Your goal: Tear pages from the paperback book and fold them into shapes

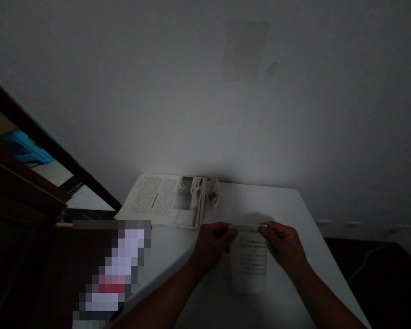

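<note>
A small sheet of printed paper (248,260) hangs upright above the white table, its top edge looking folded over. My left hand (212,242) pinches its upper left corner between thumb and fingers. At the upper right corner, my right hand (286,242) grips the same sheet in a like pinch. Lines of dark text show on the side facing me. Beyond my left hand stands a small diamond-shaped folded paper piece (214,193), beside a stack of printed pages (160,198) whose top page carries text and a dark picture.
The white table (277,201) meets a plain wall (157,114) at the back. A pixelated bright object (119,269) lies along the table's left edge. Further left is a dark-framed opening with a blue item (29,146). A white cable (365,262) runs down at the right.
</note>
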{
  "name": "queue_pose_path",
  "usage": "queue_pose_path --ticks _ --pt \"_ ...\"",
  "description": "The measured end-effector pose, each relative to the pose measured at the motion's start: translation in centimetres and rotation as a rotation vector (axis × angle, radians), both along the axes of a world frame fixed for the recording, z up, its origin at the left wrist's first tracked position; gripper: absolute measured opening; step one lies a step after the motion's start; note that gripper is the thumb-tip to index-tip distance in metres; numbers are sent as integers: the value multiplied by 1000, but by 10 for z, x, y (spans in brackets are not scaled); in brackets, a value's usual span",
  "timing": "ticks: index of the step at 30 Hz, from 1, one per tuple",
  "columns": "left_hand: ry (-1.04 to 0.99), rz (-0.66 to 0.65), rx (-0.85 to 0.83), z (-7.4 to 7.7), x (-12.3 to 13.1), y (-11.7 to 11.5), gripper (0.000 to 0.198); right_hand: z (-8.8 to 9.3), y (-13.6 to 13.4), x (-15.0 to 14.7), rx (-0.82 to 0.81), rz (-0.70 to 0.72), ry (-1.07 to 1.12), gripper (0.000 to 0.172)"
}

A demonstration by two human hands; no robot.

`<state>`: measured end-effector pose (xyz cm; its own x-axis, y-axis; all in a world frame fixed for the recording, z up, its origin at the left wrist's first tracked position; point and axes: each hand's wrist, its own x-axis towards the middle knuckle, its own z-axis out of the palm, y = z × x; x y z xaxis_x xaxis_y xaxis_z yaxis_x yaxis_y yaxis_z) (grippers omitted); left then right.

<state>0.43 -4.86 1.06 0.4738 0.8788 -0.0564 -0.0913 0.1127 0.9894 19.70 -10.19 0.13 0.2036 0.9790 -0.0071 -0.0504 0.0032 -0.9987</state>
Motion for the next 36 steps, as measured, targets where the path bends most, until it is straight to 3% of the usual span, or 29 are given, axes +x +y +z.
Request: queue_pose_path --ticks 6,19,30,36 --pt "9 -11 -2 0 0 0 23 -6 -1 2 -11 11 48 18" --pt "31 8 3 -2 0 1 25 0 -1 1 -26 10 -3 31" --pt "14 -14 -17 -5 2 2 27 1 2 0 -41 6 130 25" --pt "9 20 -49 -10 1 4 27 0 4 2 -60 46 79 30"
